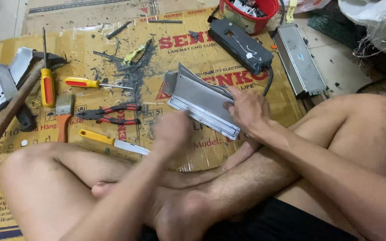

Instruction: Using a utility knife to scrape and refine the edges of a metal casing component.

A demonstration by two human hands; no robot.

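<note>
Gripping the grey metal casing (202, 100) at its near end, the right hand (246, 109) steadies it on the cardboard sheet (193, 53); the blurred left hand (171, 130) hovers just beside it, grip unclear. Beyond the casing, a red bucket (251, 15) holds scrap parts. Left of the casing, open cardboard separates it from the pliers (108, 114).

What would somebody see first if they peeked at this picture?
Probably the two hands in the middle: the right hand grips a bent grey metal casing, while the blurred left hand is at its near edge. Next come the bright tools on the cardboard at the left: red-handled pliers, a yellow and red screwdriver and a wooden-handled hammer. A red bucket of scraps sits at the top.
</note>
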